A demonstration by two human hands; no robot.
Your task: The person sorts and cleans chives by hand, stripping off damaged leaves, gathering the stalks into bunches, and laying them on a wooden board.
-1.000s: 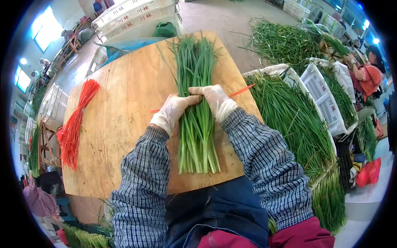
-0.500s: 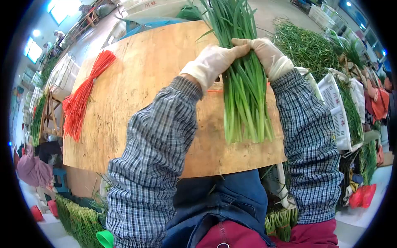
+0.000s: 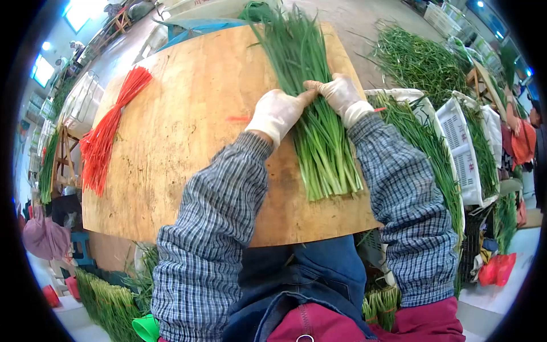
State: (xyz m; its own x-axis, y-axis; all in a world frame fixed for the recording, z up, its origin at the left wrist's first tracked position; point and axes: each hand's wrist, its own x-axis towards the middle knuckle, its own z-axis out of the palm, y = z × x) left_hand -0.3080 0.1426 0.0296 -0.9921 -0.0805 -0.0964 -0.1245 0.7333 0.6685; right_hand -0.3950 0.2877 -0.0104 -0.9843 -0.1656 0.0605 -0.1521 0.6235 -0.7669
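My left hand (image 3: 280, 113), in a pale glove, is closed round the left side of a bundle of long green stalks (image 3: 326, 154). On the bundle's right side my right hand (image 3: 340, 97), gloved too, grips it, and the thumbs meet across the top. The leaves point away from me and the pale cut ends towards me, over the wooden board (image 3: 188, 125). A red strip (image 3: 238, 118) shows left of my left hand, and another red end sticks out right of my right wrist. Red ties (image 3: 114, 131) lie bunched at the board's left.
Right of the board stand a crate of greens (image 3: 424, 137) and a white crate (image 3: 460, 151). A heap of greens (image 3: 419, 60) lies on the floor behind. Another person's arm (image 3: 511, 111) shows at far right. Bundled greens (image 3: 108, 299) are at lower left.
Against the earliest frame, the bundle and both hands appear further right in view. Since the middle frame they are lower and slightly left, the bundle now slanting, with both hands still gripping it.
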